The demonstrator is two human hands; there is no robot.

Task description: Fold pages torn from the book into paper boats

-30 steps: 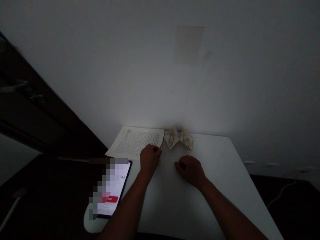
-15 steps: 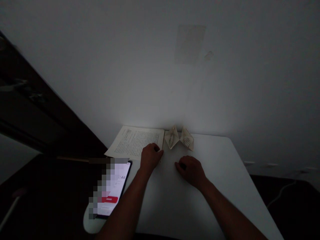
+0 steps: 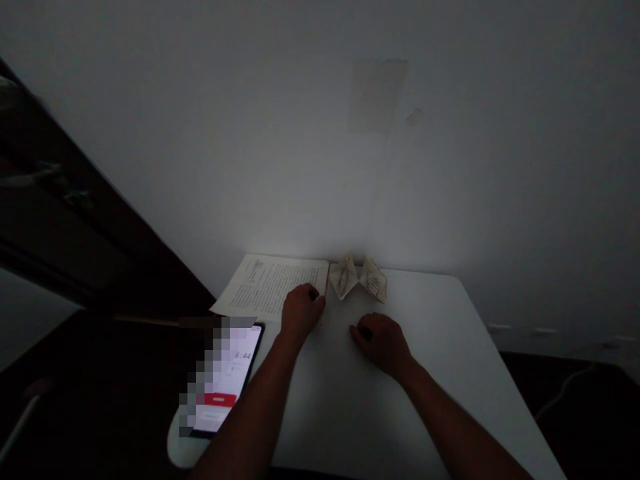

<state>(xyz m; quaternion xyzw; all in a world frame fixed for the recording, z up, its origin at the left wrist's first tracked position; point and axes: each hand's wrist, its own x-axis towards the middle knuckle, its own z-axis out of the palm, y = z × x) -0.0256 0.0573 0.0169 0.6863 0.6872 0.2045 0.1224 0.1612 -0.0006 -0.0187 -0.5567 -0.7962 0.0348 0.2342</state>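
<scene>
My left hand (image 3: 301, 311), loosely curled into a fist with no object visible in it, rests over the lower right corner of a printed book (image 3: 275, 287). My right hand (image 3: 381, 340) lies on the white table (image 3: 340, 407), curled the same way, with a dark gap between thumb and fingers. Just beyond the hands, against the wall, stands a folded paper figure (image 3: 373, 279) with two pointed, open halves and dark print or drawing on it. Neither hand touches it. The palms of both hands are hidden.
A lit phone (image 3: 235, 373) showing a red button lies at the table's left edge beside my left forearm. Behind the table rises a pale wall (image 3: 280, 147). A dark door (image 3: 65, 200) is on the left, and a thin cable (image 3: 563, 387) hangs at the right.
The view has tilted very slightly. Both hands, the book and the paper figure stay in place.
</scene>
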